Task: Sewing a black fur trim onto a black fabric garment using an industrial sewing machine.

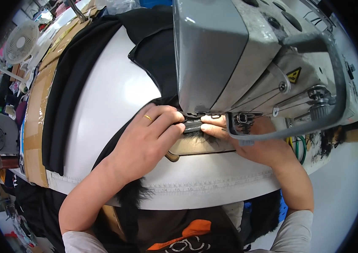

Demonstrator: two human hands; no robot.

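Note:
My left hand (147,141), with a gold ring on one finger, presses a piece of black fabric (191,126) flat under the head of a grey sewing machine (246,55). My right hand (250,137) pinches the same black piece from the right, its fingertips meeting the left ones just below the presser foot. A curved grey guard bar (272,135) crosses over my right hand. The needle itself is hidden by the machine head. The black piece trails off the table's near edge toward my lap.
The white sewing table (107,105) has a ruler strip along its near edge. More black cloth (73,76) lies draped at the left and behind the machine. Brown cardboard (35,118) lines the table's left side. A white fan (20,42) stands far left.

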